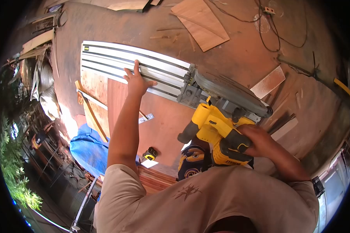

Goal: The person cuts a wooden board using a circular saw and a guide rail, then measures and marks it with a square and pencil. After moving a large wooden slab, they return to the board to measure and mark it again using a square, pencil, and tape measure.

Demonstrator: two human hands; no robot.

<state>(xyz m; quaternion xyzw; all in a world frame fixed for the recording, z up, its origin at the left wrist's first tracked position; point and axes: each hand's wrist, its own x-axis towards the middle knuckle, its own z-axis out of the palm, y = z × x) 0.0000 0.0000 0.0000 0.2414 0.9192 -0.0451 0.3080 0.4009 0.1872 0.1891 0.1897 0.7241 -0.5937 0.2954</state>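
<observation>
A long silver guide rail [105, 54] with dark strips lies across the wood panel [159, 130]. My left hand [137, 82] rests on the rail with its fingers spread. At the rail's right end sits a yellow and black cordless track saw [212, 124], its long grey guard [229, 93] pointing away to the right. My right hand [256, 136] is wrapped around the saw's rear handle. The blade is hidden from view.
A tape measure [150, 154] lies on the panel near my body. A blue tarp [88, 149] hangs at the left, beside a wooden strip [92, 114]. Wood offcuts [201, 25] and a cable with a socket [269, 11] lie on the dusty floor beyond.
</observation>
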